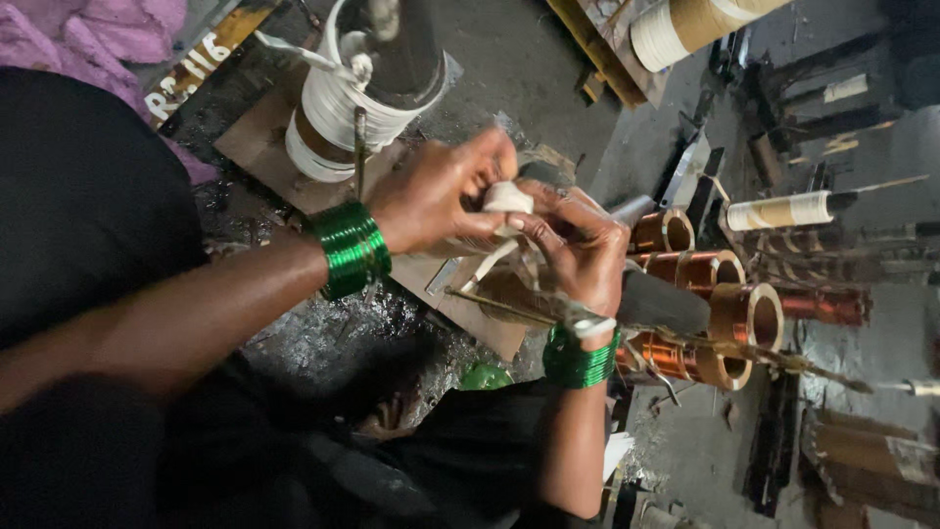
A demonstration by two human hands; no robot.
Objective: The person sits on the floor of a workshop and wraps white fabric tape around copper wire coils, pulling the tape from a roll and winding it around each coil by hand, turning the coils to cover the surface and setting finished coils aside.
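Pinching a small roll of white tape [506,199] between them, the left hand [441,196] and right hand [578,250] close fingers around it, green bangles [351,247] on the wrists; just beyond lie copper coils [729,313], farther off a white-wrapped winding [343,108].
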